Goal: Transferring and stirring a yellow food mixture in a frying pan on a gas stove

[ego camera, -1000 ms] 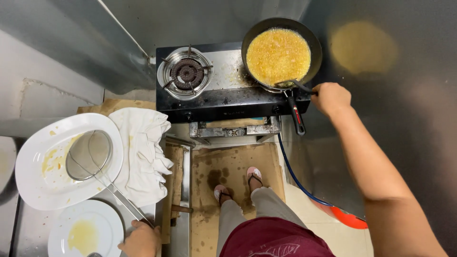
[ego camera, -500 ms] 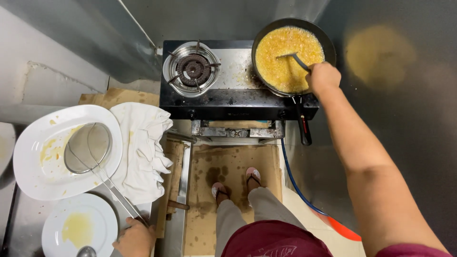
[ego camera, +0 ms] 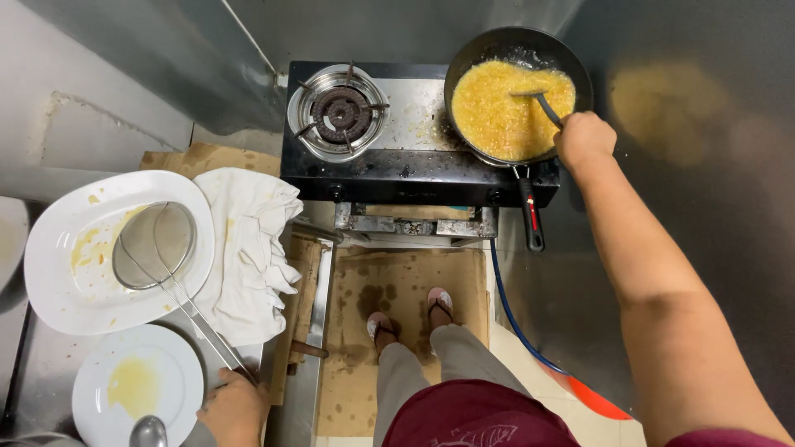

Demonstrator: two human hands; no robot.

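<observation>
Right hand [ego camera: 585, 139] fisted on spatula [ego camera: 538, 101] in pan [ego camera: 517, 50] — arm outstretched.

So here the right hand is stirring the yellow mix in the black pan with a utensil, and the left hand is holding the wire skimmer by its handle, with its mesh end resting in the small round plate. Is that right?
Not quite. In the head view the wire skimmer rests its mesh end in the large white dish, not the small round plate, which holds a spoon. The rest holds: the right hand stirs the yellow mix in the black pan with a utensil, and the left hand grips the skimmer's handle.

Left hand [ego camera: 236, 410] cut by bottom edge; spoon [ego camera: 147, 432] handle out of frame
</observation>
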